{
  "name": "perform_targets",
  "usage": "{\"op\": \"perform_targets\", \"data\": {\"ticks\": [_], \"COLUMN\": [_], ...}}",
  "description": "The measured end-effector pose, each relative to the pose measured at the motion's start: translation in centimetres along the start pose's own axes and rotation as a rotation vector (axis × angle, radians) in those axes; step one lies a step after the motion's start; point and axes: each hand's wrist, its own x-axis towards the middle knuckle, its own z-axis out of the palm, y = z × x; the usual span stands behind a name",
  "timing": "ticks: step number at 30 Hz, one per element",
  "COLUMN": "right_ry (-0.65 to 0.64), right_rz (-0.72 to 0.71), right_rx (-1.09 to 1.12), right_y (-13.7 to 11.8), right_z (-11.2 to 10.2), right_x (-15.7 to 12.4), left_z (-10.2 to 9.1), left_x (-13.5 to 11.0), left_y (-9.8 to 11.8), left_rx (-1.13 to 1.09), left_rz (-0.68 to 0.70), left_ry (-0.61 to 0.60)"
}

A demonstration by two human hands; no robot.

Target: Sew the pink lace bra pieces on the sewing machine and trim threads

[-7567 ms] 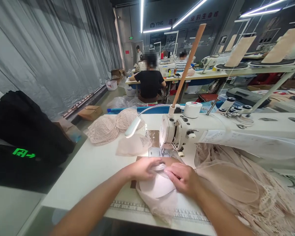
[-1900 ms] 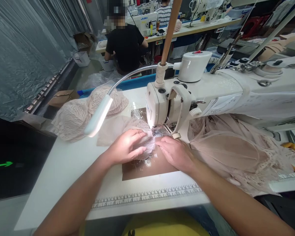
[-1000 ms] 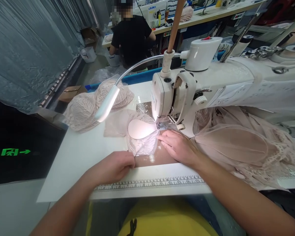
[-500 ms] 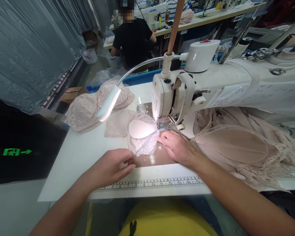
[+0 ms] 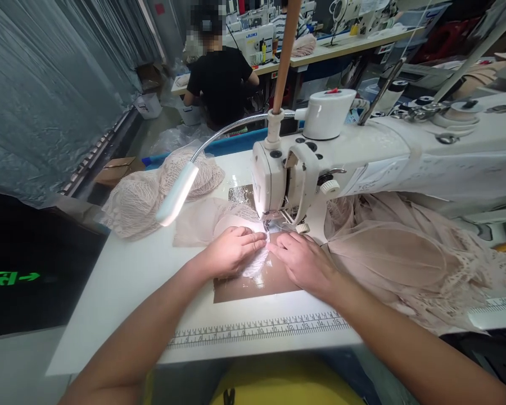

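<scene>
A piece of pale lace fabric (image 5: 257, 264) lies under the needle and presser foot (image 5: 266, 225) of a white sewing machine (image 5: 274, 174). My left hand (image 5: 231, 250) rests on this lace, its fingers held together and pressing it just left of the foot. It covers most of the smooth pale oval piece on the lace. From the other side my right hand (image 5: 301, 256) grips the lace's right edge with curled fingers, close to the foot. Its fingertips are almost touching those of my left hand. A brown plate (image 5: 236, 291) is under the lace.
Stacked lace cups (image 5: 137, 199) sit at the back left, under a lit gooseneck lamp (image 5: 177, 194). Beige mesh and lace (image 5: 388, 247) heap up on the right. A printed ruler (image 5: 253, 333) runs along the table's front edge. Ahead, a person in black (image 5: 219, 84) sits at another bench.
My left hand has moved up and right from the table onto the lace, covering the pale oval piece. My right hand stays by the foot. The whole view has shifted slightly.
</scene>
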Motion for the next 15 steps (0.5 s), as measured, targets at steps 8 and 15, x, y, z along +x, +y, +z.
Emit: {"op": "perform_targets", "data": {"ticks": [8, 15], "right_ry": [0.013, -0.004], "right_rz": [0.004, 0.068], "right_rx": [0.002, -0.031], "right_y": [0.09, -0.06], "right_z": [0.16, 0.32], "right_x": [-0.18, 0.05], "left_z": [0.39, -0.15], "left_x": [-0.38, -0.11], "left_y": [-0.05, 0.20], "left_rx": [0.065, 0.066], "left_rz": [0.023, -0.037], "left_ry": [-0.024, -0.033]}}
